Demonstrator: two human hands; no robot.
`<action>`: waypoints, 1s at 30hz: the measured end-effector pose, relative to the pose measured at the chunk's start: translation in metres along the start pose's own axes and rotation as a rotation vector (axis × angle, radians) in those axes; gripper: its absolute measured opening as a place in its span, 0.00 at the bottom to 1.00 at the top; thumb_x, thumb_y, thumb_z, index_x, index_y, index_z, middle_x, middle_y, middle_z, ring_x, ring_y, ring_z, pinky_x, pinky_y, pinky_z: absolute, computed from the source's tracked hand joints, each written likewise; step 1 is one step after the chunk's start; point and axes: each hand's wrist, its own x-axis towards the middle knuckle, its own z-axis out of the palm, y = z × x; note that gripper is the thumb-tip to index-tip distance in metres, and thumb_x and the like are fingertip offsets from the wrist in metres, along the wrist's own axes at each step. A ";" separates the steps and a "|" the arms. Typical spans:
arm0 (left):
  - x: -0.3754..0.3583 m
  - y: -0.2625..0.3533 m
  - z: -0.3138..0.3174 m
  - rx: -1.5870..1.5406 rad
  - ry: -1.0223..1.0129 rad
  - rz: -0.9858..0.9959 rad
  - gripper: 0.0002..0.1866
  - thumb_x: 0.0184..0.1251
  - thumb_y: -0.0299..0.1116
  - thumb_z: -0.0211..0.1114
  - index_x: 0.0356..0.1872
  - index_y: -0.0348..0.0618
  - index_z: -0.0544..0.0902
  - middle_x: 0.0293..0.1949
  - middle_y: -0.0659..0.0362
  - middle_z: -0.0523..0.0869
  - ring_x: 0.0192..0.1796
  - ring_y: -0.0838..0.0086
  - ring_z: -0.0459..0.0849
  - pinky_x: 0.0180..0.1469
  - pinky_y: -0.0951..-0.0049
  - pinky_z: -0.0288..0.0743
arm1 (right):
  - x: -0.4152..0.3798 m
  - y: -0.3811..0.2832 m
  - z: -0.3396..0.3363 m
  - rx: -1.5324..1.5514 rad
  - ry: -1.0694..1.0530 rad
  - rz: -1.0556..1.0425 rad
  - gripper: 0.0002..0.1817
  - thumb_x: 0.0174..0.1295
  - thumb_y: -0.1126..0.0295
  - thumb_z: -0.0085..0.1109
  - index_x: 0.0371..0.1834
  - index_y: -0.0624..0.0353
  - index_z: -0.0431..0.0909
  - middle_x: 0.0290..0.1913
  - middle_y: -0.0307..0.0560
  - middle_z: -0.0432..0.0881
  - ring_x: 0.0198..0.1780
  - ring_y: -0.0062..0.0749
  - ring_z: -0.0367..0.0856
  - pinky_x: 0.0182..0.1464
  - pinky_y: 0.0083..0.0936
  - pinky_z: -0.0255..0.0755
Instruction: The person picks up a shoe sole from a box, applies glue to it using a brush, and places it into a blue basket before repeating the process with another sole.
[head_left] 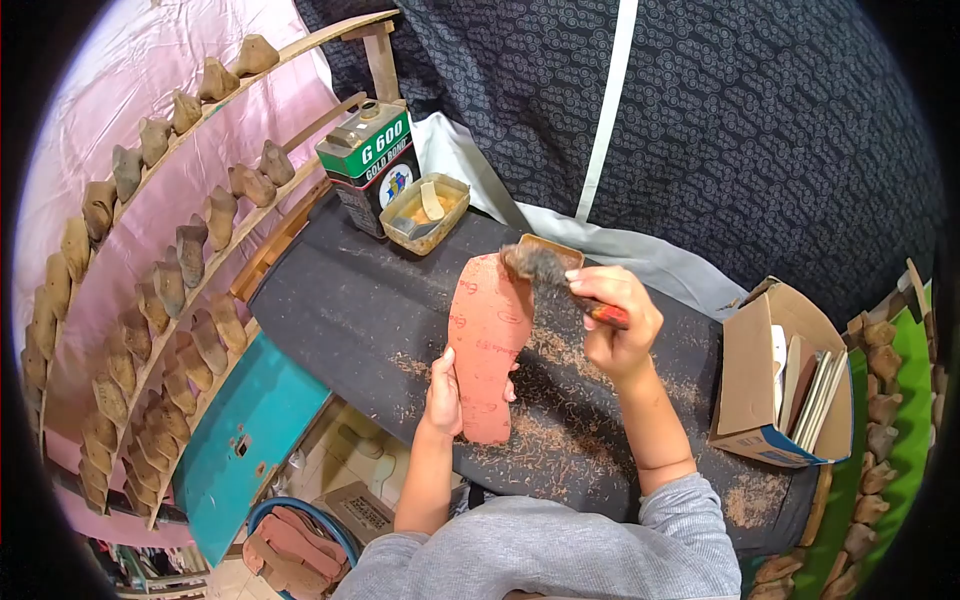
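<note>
My left hand grips a pinkish-red shoe insole board by its narrower lower part, with the thumb on the near face. Printed lettering covers the board, which is held above the dark table. My right hand is closed around the red and black handle of a brush. Its dark, clumped bristles touch or hover at the upper right edge of the insole; the exact contact is hard to tell. Partly hidden behind the brush is the rim of a yellowish tray.
Brown shavings litter the dark table. At the back left stand a G 600 can and a crusted tub. A cardboard box sits right. Racks of wooden shoe lasts line the left; a blue basin holds more soles.
</note>
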 end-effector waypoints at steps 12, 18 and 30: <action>0.000 -0.012 0.001 0.001 0.023 -0.081 0.29 0.70 0.52 0.32 0.54 0.38 0.70 0.41 0.48 0.81 0.32 0.63 0.82 0.38 0.63 0.77 | -0.024 -0.016 -0.010 -0.007 -0.045 0.002 0.20 0.35 0.86 0.58 0.38 0.63 0.75 0.37 0.51 0.81 0.36 0.41 0.81 0.38 0.29 0.76; 0.002 -0.007 0.013 0.042 0.106 -0.020 0.30 0.70 0.52 0.32 0.55 0.38 0.70 0.42 0.49 0.81 0.32 0.65 0.82 0.37 0.66 0.78 | -0.056 -0.034 -0.010 0.122 -0.135 0.044 0.19 0.35 0.83 0.62 0.36 0.62 0.78 0.37 0.51 0.81 0.36 0.40 0.81 0.36 0.29 0.76; 0.002 -0.003 0.031 0.037 0.069 0.019 0.27 0.71 0.52 0.33 0.53 0.40 0.70 0.37 0.51 0.80 0.30 0.67 0.81 0.34 0.66 0.77 | -0.065 -0.045 -0.019 0.092 -0.131 0.021 0.17 0.38 0.82 0.61 0.37 0.61 0.79 0.41 0.50 0.80 0.36 0.40 0.81 0.35 0.28 0.76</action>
